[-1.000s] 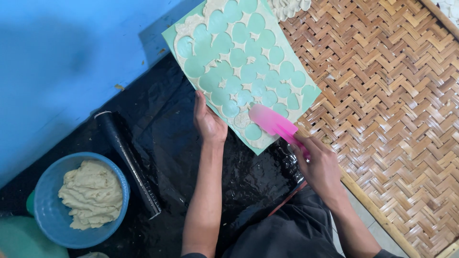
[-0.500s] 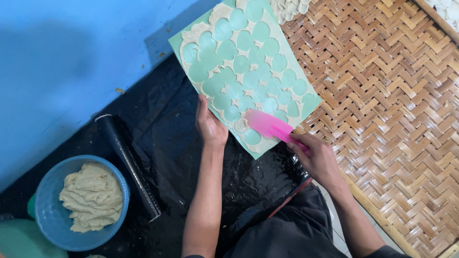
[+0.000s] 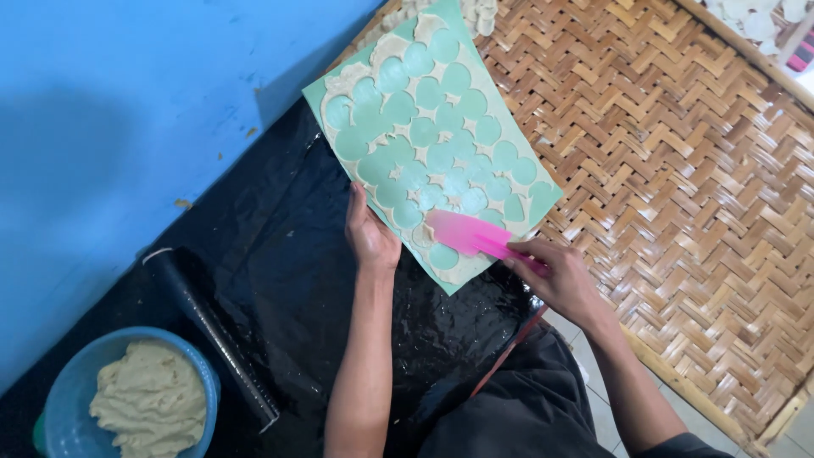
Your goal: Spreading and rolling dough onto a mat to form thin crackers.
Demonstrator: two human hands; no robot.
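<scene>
— While the left hand (image 3: 370, 233) grips the lower left edge of the green rectangular board (image 3: 432, 140), covered with thin dough full of round cut-outs, what does the other one do?

— The right hand (image 3: 560, 280) is closed around the pink flat plastic scraper (image 3: 466, 236); its blade lies on the board's lower edge, in the frame centre.

— And around them?

— Black plastic sheet (image 3: 280, 280) below, woven bamboo tray (image 3: 678, 187) at right, blue bowl of dough (image 3: 136, 399) lower left.
</scene>
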